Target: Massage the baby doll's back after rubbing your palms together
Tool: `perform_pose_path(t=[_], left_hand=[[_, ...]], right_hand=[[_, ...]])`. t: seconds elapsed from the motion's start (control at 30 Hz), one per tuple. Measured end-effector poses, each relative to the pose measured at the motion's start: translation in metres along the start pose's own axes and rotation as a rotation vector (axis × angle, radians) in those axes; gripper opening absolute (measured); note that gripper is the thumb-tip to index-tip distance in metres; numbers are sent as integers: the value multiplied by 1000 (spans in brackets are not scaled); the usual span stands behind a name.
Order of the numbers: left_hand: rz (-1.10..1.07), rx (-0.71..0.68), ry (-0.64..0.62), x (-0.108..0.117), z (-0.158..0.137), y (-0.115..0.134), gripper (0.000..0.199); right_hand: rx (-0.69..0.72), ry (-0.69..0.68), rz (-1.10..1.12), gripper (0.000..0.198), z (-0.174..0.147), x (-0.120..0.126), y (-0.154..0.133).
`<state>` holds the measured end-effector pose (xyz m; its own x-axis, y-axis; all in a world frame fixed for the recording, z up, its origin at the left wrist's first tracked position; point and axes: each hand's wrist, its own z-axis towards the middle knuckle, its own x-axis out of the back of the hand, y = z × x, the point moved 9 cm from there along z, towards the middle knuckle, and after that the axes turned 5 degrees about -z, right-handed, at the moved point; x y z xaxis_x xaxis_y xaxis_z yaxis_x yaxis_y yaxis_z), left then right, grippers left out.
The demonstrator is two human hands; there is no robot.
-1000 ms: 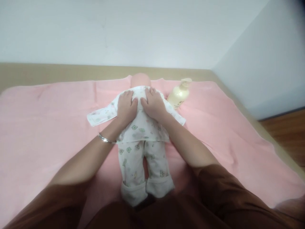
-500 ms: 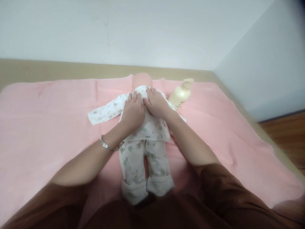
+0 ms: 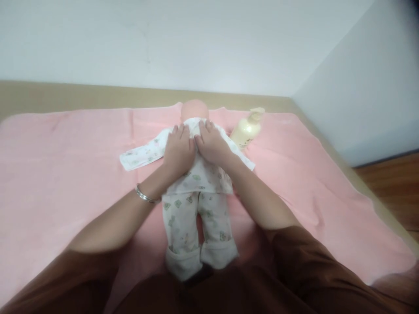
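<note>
A baby doll (image 3: 194, 109) lies with its head toward the wall, its back seemingly upward. It wears a white printed top (image 3: 201, 181) and matching trousers (image 3: 183, 218) with turned-up cuffs. My left hand (image 3: 179, 148) rests flat on the left side of the upper back, fingers stretched toward the doll's head. Beside it, my right hand (image 3: 212, 141) lies flat on the right side, its thumb pointing toward the left hand. Neither hand grips anything. The doll's left-side sleeve (image 3: 142, 156) spreads out flat; the right one is partly hidden behind my right forearm.
Under the doll is a pink blanket (image 3: 72, 174) on a beige surface (image 3: 81, 93). A pale yellow pump bottle (image 3: 247, 131) lies tilted to the right of the doll. White walls (image 3: 196, 43) stand behind and at the right, with wooden floor (image 3: 389, 187) below right.
My left hand has slid slightly outward to the left, widening the gap between my hands. The right hand has barely moved on the doll's back.
</note>
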<state>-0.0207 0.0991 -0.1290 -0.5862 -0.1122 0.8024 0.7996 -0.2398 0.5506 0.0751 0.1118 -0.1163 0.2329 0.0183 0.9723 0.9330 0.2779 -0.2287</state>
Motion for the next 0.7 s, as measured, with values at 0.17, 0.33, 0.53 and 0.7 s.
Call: perform_pose_path(t=[0.17,0.33,0.53,0.7], left_hand=[[8,-19,-104,-1,-12,18,58],[-149,80,-102,0,5,-6,61],[-260,153,-22,-1,12,-29,68],[-261,118,44,-3,9,-29,64]], right_hand=[[-41,-4,9,64,10,-5,13],[-9,25,-77,62,-8,1,-3],[73,-23,-166,64,-40,-2,-37],[86,1,-83,59,-33,2,-32]])
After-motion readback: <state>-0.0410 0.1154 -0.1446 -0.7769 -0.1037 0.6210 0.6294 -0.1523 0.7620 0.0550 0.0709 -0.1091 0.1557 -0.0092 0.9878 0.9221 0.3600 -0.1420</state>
